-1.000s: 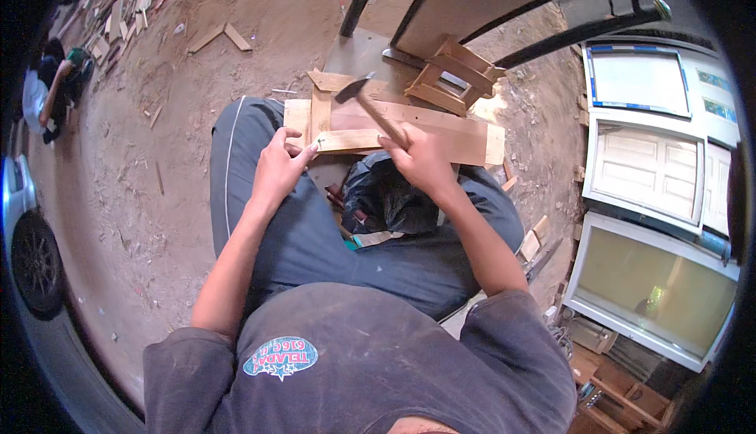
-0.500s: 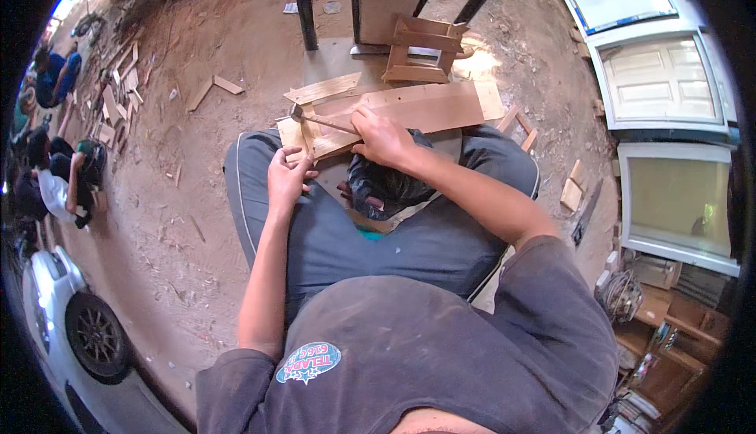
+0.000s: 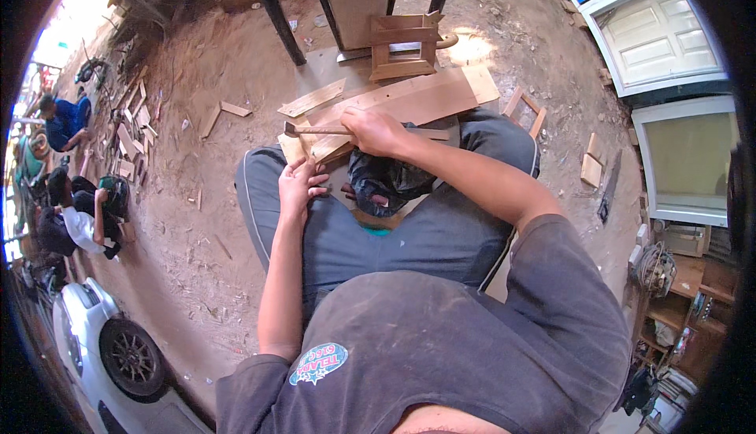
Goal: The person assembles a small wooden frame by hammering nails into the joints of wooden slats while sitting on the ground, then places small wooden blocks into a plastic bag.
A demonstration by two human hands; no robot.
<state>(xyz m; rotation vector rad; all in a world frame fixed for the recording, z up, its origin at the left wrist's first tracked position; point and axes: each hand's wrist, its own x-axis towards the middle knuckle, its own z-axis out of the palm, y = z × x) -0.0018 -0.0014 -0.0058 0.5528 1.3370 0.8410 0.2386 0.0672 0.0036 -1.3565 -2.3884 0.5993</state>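
Note:
My right hand (image 3: 376, 132) is closed around the handle of a hammer (image 3: 323, 130), whose head lies over the left end of the wooden boards across my lap. My left hand (image 3: 299, 188) sits at the near edge of that left end, thumb and fingertips pinched together beside a narrow wood piece (image 3: 308, 147). Whatever lies between those fingertips is too small to tell. A long flat board (image 3: 425, 97) slants away to the right, and a shorter slat (image 3: 313, 98) lies beyond the hammer. Between my legs rests a black plastic bag (image 3: 374, 178), open at the top.
Ahead stands a small wooden frame (image 3: 403, 50) beside dark metal legs (image 3: 272, 12). Wood offcuts (image 3: 591, 168) and a saw (image 3: 609, 186) lie on the dirt at right, near white-framed panels (image 3: 685, 158). Two people (image 3: 83, 213) sit at left, above a parked car (image 3: 94, 331).
The hammer handle lies more level, its head slightly lower and farther left. My left hand has shifted a little down and right. The whole view has turned slightly.

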